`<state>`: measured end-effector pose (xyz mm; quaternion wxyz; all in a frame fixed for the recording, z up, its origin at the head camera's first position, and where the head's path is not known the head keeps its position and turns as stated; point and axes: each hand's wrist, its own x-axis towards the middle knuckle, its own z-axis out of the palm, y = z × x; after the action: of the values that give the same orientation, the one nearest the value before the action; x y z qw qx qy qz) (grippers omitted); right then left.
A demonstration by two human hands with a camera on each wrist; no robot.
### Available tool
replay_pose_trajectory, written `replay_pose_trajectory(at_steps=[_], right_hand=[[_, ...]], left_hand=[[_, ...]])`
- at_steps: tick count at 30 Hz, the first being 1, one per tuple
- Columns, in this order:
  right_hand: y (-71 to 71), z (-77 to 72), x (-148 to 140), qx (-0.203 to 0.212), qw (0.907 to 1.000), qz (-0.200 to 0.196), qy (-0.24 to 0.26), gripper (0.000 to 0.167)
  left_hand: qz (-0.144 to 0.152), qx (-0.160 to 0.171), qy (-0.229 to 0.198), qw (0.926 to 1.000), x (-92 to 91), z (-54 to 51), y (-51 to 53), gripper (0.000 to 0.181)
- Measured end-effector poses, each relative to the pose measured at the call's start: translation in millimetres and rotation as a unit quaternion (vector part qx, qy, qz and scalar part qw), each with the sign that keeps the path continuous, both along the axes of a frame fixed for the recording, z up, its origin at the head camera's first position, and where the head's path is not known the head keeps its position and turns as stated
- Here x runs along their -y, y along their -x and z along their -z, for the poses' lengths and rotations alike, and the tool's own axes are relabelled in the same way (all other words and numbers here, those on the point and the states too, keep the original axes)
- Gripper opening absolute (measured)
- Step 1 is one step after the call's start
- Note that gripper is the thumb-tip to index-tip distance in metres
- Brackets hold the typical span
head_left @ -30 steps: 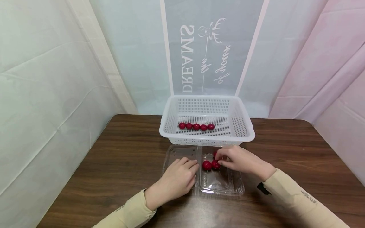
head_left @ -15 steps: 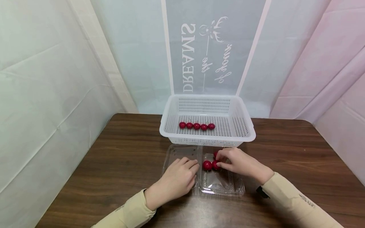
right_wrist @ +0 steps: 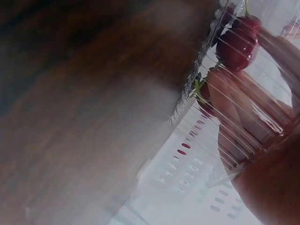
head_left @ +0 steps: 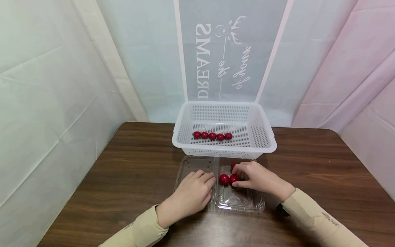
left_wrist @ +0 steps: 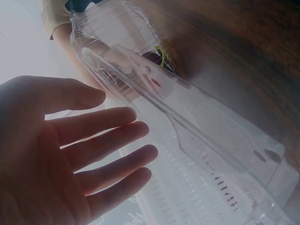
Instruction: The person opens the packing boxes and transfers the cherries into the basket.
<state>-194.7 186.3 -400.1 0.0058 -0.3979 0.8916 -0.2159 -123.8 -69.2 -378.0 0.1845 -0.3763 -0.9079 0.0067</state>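
In the head view, a clear hinged plastic clamshell box (head_left: 239, 202) lies unfolded on the table. Three red cherries are in its right half: one on the left (head_left: 224, 179), a middle cherry (head_left: 234, 178), and a cherry farther back (head_left: 233, 166) partly covered by fingers. My right hand (head_left: 254, 176) has its thumb and fingertips around the middle cherry. Through the box wall, the right wrist view shows a cherry (right_wrist: 236, 44) between thumb and fingers, with a green stem. My left hand (head_left: 192, 192) lies over the left half, fingers extended and holding nothing.
Behind the box stands a white perforated basket (head_left: 223, 150) with a row of several cherries (head_left: 212, 136) inside. A brown wood-grain table (head_left: 132, 171) bears everything. White and grey cloth (head_left: 228, 68) hangs at the back and sides.
My right thumb has shifted left and slightly toward me, to the near side of the middle cherry, widening from the fingers. My left hand has stayed in place.
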Motion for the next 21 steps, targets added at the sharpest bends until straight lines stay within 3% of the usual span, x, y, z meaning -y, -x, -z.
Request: replay_pose_trajectory(at_steps=[21], right_hand=[[-1.9, 0.7, 1.0, -0.014, 0.9999, -0.004, 0.003, 0.028]], left_hand=[[0.002, -0.004, -0.002, 1.0, 0.0, -0.9, -0.2, 0.027]])
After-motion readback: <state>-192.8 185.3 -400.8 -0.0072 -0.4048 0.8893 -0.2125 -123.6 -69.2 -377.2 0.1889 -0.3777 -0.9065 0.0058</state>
